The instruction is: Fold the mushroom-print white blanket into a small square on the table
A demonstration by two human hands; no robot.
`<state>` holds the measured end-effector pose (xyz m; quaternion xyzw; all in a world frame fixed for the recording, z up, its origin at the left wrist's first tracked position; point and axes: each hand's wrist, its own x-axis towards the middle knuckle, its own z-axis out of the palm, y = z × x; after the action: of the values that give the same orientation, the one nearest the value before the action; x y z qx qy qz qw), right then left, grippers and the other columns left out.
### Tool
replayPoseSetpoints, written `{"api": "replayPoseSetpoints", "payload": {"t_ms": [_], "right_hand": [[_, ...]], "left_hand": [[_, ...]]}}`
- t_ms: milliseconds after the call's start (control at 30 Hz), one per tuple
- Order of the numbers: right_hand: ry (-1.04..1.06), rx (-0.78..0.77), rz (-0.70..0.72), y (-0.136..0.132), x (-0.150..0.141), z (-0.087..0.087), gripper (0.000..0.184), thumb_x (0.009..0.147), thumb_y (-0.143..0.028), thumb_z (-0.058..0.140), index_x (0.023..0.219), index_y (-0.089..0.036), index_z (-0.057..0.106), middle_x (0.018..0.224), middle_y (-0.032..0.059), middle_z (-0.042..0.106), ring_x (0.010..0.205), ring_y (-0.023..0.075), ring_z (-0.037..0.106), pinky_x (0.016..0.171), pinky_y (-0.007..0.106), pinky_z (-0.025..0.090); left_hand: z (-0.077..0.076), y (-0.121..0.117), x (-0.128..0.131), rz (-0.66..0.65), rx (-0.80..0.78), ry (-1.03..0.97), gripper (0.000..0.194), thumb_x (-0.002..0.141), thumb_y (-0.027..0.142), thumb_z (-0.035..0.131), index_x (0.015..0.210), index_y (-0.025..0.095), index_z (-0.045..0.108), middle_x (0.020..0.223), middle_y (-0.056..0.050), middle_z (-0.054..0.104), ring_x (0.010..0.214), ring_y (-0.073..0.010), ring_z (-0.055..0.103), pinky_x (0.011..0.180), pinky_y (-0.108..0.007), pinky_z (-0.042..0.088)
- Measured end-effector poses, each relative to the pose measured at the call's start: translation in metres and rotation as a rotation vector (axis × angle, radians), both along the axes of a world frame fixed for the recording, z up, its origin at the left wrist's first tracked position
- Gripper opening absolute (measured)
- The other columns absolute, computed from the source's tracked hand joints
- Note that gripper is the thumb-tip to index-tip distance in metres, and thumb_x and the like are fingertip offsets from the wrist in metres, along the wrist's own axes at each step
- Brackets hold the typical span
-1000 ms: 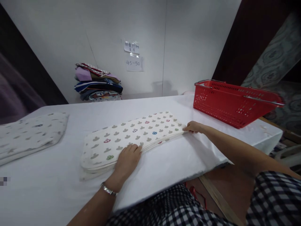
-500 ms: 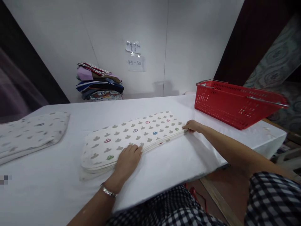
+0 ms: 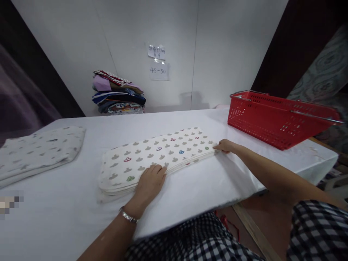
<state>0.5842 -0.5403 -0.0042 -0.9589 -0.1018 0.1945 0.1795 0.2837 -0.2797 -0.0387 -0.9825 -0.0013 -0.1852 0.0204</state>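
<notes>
One long table (image 3: pixel 190 214) under a white cover, dial centred on the cloth between the hands, 12 toward the wall. Since a half-second ago the whole view has slid slightly rightward; probably the head turning, since the things keep their places relative to one another. Red perforated plastic basket (image 3: pixel 261 123) with wire handles: at 2, apart from the cloth. White folded cloth with grey, red, blue and green motifs (image 3: pixel 163 148): flat on the table, layers lined up along most of the near edge, no fresh fold seen. Reads as a steadying or squaring moment, not a change of hold.

Left hand (image 3: pixel 152 181), at 6 to 7: fingers close together, laid on the near edge. Right hand (image 3: pixel 226 145), at 3: thumb and fingers pinched on the near right corner.

Hard to make out, big to small. Basket floor: hidden behind its walls. Second white patterned cloth (image 3: pixel 40 150), at 9: cut off by the frame. Stack of mixed-colour folded fabrics (image 3: pixel 119 95), at 11: support hidden. Cloth layers: too tight to count. Upper white paper note (image 3: pixel 156 52), at 12: writing blurred; the lower one (image 3: pixel 159 71) reads 45-50. Pixelated patch, at 8: bigger now, contents unknown. Left thumb: out of sight, so cannot tell whether that hand grips or just presses.
</notes>
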Motion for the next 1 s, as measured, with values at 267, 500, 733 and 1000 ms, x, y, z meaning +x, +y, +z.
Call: {"api": "replayPoseSetpoints", "payload": {"t_ms": [267,500,733,1000], "right_hand": [[0.154,0.277,-0.043,-0.015,-0.01,0.005,0.021,0.079,-0.032,0.062,0.071,-0.017,0.05,0.057,-0.0001,0.056,0.05,0.0102,0.054,0.048,0.021,0.045],[0.247,0.28,-0.051,-0.036,-0.021,-0.004,0.025,0.074,-0.034,0.068,0.082,-0.017,0.052,0.049,-0.0051,0.05,0.042,0.0101,0.05,0.042,0.021,0.044],[-0.285,-0.014,0.217,-0.02,-0.018,0.008,0.059,0.077,-0.044,0.063,0.125,-0.011,0.05,0.103,0.0175,0.066,0.096,0.0308,0.063,0.083,0.043,0.052],[-0.416,0.049,0.67,0.027,-0.022,-0.02,0.072,0.089,-0.062,0.029,0.146,-0.019,0.025,0.153,0.0111,0.019,0.14,0.0258,0.012,0.112,0.047,0.02]], "left_hand": [[0.0,0.002,-0.005,-0.019,-0.013,-0.012,0.025,0.085,0.017,0.05,0.108,0.019,0.058,0.096,-0.006,0.06,0.089,-0.0215,0.053,0.075,-0.036,0.044],[-0.003,0.005,-0.013,-0.112,0.011,-0.072,0.025,0.084,0.01,0.047,0.106,0.017,0.058,0.095,-0.006,0.06,0.09,-0.0202,0.054,0.078,-0.035,0.046],[-0.004,0.005,-0.011,-0.111,-0.046,-0.091,0.023,0.084,0.012,0.048,0.103,0.019,0.057,0.093,-0.005,0.059,0.087,-0.0196,0.054,0.075,-0.035,0.047],[0.0,0.001,-0.015,-0.071,-0.088,-0.014,0.024,0.082,0.011,0.047,0.102,0.019,0.058,0.094,-0.005,0.059,0.087,-0.02,0.053,0.075,-0.036,0.047]]}}
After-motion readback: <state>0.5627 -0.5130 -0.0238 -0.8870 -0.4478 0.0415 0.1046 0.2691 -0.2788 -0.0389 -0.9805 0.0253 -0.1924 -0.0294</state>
